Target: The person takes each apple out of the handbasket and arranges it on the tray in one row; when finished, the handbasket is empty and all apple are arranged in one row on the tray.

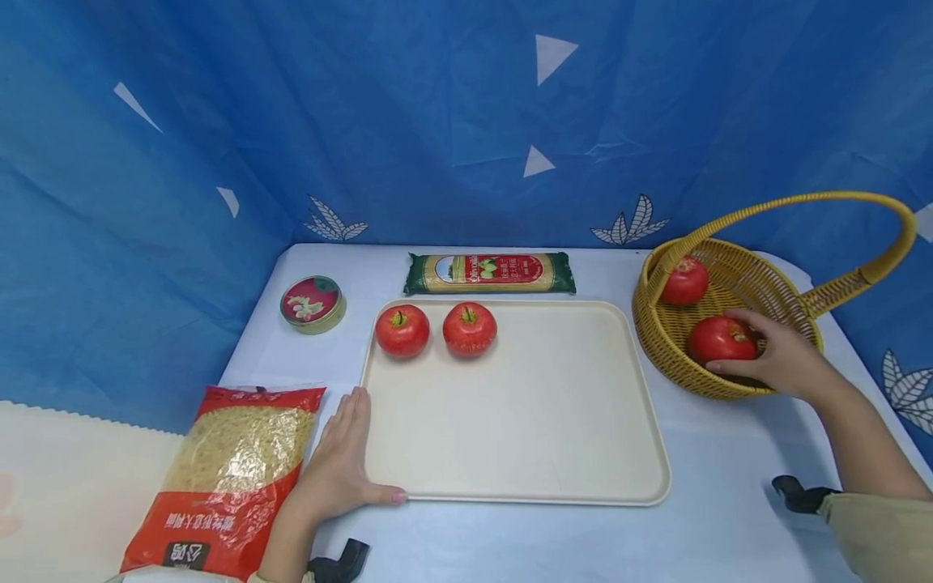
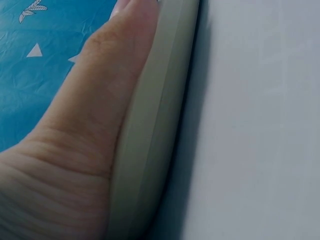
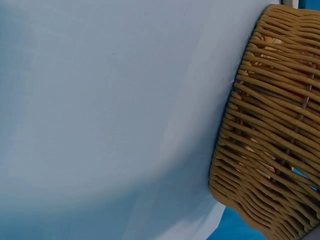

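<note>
My left hand (image 1: 339, 460) lies at the lower left corner of a cream tray (image 1: 525, 421), fingers straight along its side and thumb at the front edge. In the left wrist view the thumb (image 2: 95, 85) presses along the tray's rim (image 2: 150, 115). My right hand (image 1: 783, 356) reaches into a wicker basket (image 1: 666, 356) and grips a red apple (image 1: 717, 340) between thumb and fingers. Another apple (image 1: 685, 281) sits farther back in the basket. Two more, a left apple (image 1: 402, 331) and a right apple (image 1: 470, 329), stand in the tray's back left corner. The right wrist view shows the basket's woven side (image 3: 275, 115).
Behind the tray lies a pack of spaghetti (image 1: 490, 273). A round tin (image 1: 313, 305) stands at the back left. Left of my left arm is a red bag of pasta (image 1: 226, 478). The basket's tall handle (image 1: 824, 197) arches up, leaning right. A blue curtain (image 1: 408, 121) hangs behind.
</note>
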### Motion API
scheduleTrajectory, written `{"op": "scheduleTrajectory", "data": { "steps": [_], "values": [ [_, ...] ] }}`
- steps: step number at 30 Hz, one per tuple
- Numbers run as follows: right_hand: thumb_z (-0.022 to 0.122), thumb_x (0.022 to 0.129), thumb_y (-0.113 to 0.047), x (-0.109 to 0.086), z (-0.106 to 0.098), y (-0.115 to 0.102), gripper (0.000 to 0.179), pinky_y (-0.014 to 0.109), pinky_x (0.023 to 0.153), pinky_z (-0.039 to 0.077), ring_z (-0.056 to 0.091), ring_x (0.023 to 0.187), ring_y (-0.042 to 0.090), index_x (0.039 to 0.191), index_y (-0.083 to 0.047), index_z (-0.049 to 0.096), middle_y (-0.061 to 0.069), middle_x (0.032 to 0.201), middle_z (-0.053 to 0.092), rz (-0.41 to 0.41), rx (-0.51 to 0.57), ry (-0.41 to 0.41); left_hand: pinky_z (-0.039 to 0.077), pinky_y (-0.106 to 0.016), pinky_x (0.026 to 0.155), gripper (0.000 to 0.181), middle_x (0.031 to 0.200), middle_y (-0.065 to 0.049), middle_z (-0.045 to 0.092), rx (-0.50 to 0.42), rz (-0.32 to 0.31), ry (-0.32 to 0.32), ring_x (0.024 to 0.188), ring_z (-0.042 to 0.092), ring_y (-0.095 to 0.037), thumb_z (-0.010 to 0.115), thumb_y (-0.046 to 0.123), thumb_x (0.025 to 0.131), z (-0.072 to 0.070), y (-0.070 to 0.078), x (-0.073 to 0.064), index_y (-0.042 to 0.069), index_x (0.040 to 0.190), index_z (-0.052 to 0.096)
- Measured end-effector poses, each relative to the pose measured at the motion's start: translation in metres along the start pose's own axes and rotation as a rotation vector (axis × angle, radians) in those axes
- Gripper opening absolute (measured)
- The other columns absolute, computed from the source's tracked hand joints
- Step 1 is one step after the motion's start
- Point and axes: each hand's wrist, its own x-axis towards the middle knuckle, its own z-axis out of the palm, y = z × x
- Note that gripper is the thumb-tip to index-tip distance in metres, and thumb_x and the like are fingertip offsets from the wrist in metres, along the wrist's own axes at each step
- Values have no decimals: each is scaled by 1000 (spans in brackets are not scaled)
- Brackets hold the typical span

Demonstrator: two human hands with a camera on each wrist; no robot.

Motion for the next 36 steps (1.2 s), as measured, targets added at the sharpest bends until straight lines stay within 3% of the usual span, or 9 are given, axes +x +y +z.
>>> {"op": "scheduleTrajectory", "data": {
  "steps": [6,13,21,27,30,31,33,34,36],
  "values": [
    [82,73,-56,2,2,-1,115,72,89,47,35,121,60,154,1,24,37,142,35,-36,19,3,8,-61,123,163,168,-16,-2,0,4,4,155,-2,-38,82,81,40,1,-1,0,10,160,-3],
    [80,73,-59,4,3,1,119,73,88,47,33,121,60,155,1,19,38,143,33,-2,-8,-12,8,-61,123,163,168,-16,-2,-4,-1,5,155,-2,-38,82,81,40,1,-2,0,11,160,-4],
    [85,77,-42,-5,3,-4,104,75,83,47,37,117,58,153,0,27,36,140,37,-48,33,189,8,-61,123,164,168,-16,-2,-9,6,10,155,-3,-38,82,81,39,1,-1,0,11,160,-4],
    [85,77,-34,-19,-4,-25,97,77,82,45,38,119,54,153,-6,32,33,141,40,-77,67,324,8,-61,123,163,168,-16,-2,-8,6,8,155,-3,-38,82,81,40,1,-2,1,11,160,-4],
    [88,74,-26,-27,-8,-39,94,39,77,61,38,121,49,151,-10,37,30,143,42,-122,91,401,8,-61,123,164,168,-16,-2,-6,1,5,155,-3,-38,82,81,39,1,-2,1,11,160,-4],
    [89,72,-23,-29,-8,-45,93,23,75,57,39,121,45,150,-11,39,28,143,44,-144,98,427,8,-61,123,164,168,-16,-2,-5,0,5,155,-2,-38,82,81,39,1,-2,1,11,160,-4],
    [91,68,-16,-33,-8,-56,94,0,71,40,40,123,29,148,-12,42,25,142,46,-196,117,463,8,-61,123,164,168,-16,-1,-3,-2,5,155,-2,-38,82,81,39,1,-2,1,11,160,-3],
    [92,65,-14,-35,-7,-62,95,-6,70,29,40,123,20,147,-12,44,22,141,48,-223,125,475,8,-61,123,164,168,-16,-1,-1,-2,4,155,-2,-38,81,81,39,1,-2,1,11,160,-3],
    [93,60,-8,-39,-3,-75,96,-7,74,29,38,120,2,145,-12,47,19,139,50,-285,135,495,8,-61,123,164,168,-15,-1,1,-2,5,155,-2,-38,81,82,39,1,-2,1,11,160,-3]
  ]
}}
